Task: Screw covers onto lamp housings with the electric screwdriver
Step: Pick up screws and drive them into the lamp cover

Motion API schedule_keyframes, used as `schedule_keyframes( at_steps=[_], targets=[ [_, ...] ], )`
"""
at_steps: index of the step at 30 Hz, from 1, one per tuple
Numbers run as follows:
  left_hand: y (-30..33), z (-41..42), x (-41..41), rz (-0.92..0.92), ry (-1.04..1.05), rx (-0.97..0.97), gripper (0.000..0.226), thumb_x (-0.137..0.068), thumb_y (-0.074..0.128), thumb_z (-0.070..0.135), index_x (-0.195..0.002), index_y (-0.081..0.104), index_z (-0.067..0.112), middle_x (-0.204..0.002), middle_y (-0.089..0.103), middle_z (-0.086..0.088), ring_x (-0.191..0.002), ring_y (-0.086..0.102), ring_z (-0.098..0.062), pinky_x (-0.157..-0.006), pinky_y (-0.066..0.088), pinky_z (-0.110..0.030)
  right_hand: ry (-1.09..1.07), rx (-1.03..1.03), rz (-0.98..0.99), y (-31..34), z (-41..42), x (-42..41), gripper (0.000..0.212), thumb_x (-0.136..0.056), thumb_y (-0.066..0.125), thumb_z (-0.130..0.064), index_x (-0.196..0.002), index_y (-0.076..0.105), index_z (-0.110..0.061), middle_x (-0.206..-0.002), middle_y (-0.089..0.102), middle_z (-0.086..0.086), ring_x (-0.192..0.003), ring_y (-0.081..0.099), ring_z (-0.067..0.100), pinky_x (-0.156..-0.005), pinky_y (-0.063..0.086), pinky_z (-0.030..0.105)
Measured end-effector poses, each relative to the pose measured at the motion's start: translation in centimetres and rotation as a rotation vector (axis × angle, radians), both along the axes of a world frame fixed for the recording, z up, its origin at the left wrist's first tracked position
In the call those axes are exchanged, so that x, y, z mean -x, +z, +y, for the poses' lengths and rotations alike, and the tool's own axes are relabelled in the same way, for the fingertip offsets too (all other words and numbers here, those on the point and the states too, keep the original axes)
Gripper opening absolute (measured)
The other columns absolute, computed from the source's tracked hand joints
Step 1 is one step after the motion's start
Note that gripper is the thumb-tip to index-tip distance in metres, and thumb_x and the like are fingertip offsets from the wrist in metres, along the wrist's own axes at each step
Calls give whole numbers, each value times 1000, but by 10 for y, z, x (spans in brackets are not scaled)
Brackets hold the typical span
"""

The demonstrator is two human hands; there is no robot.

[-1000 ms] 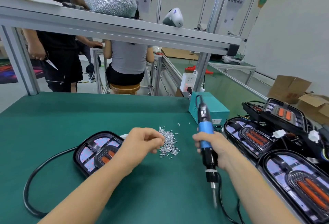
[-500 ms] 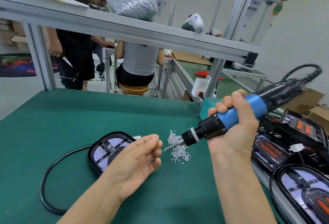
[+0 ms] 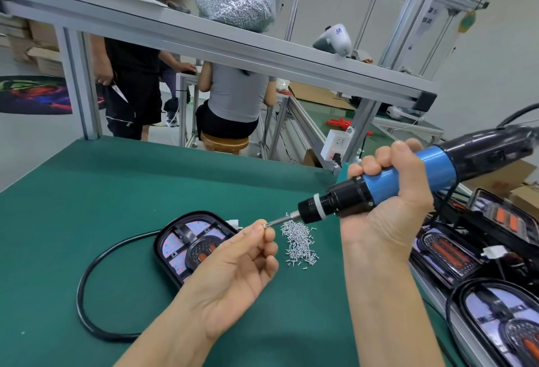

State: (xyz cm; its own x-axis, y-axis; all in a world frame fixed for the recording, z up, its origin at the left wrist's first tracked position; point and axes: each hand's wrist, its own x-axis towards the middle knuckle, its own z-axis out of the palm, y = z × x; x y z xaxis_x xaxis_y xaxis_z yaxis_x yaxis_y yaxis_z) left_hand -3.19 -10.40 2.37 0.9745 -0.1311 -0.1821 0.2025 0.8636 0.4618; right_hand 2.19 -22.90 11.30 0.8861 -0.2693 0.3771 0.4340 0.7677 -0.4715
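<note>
A: Starting at the left, we have the lamp housing [image 3: 192, 245] lying flat on the green counter [image 3: 87, 206], its black cable [image 3: 96, 279] looping off toward us. Nothing holds it down.

B: So if we drive into it one-handed, it may slide or spin on the cloth. What about our left hand [image 3: 233, 270]?

A: Palm up above the housing, thumb and forefinger pinched on a single small screw [image 3: 266, 225], the other fingers [image 3: 264, 263] loosely curled. The screw meets the screwdriver's bit tip [image 3: 278, 221] right there.

B: That is the fragile spot, we judge. The screw is tiny; if it does not seat square on the bit, it could drop as we swing the tool down, and land in the housing or get lost.

A: Just right of it sits the loose screw pile [image 3: 300, 242], close under the bit. A careless sweep could scatter it.

B: And our right hand [image 3: 388, 200]?

A: Wrapped tight round the blue barrel of the electric screwdriver [image 3: 379, 188], held nearly level, tip pointing left at our fingertips.

B: Then triggering it early risks nipping them. Its cord [image 3: 516, 113] trails back over the stacked lamp housings [image 3: 455, 253] at the far right and could snag there.
</note>
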Motion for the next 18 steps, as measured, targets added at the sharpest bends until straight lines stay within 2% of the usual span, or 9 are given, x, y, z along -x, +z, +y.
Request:
schedule_keyframes(
  at_steps=[3, 8, 14, 18],
  targets=[
    [1, -2, 0, 15, 10, 18, 4, -68, 67, 11, -68, 71, 11, -73, 63, -5, -61, 57, -14, -54, 52, -22, -3, 5, 14, -1, 0, 0, 19, -89, 54, -2, -90, 53, -20, -57, 49, -7, -47, 47, 7, -50, 44, 21],
    [-1, -4, 1, 9, 46, 4, 8, -68, 66, 12, -65, 73, 13, -71, 63, -4, -60, 58, -13, -55, 52, -21, -7, 1, -4, -3, 2, 1, 21, -75, 60, -8, -90, 53, -21, -56, 50, -7, -47, 47, 6, -51, 45, 21],
    [-5, -9, -1, -35, 226, -176, 14, -69, 63, 13, -82, 67, 8, -72, 67, -3, -60, 58, -9, -58, 52, -19, -39, 13, -40, -8, 5, 2, 25, -74, 57, -8, -95, 51, -20, -58, 49, -6, -48, 47, 8, -52, 44, 22],
    [-6, -10, -4, -48, 293, -213, 13, -70, 62, 13, -81, 67, 8, -71, 67, -3, -59, 56, -8, -59, 51, -19, -42, 6, -64, -13, 7, 2, 23, -75, 54, -9, -95, 50, -20, -58, 49, -6, -49, 47, 8, -54, 44, 22]
  ],
)
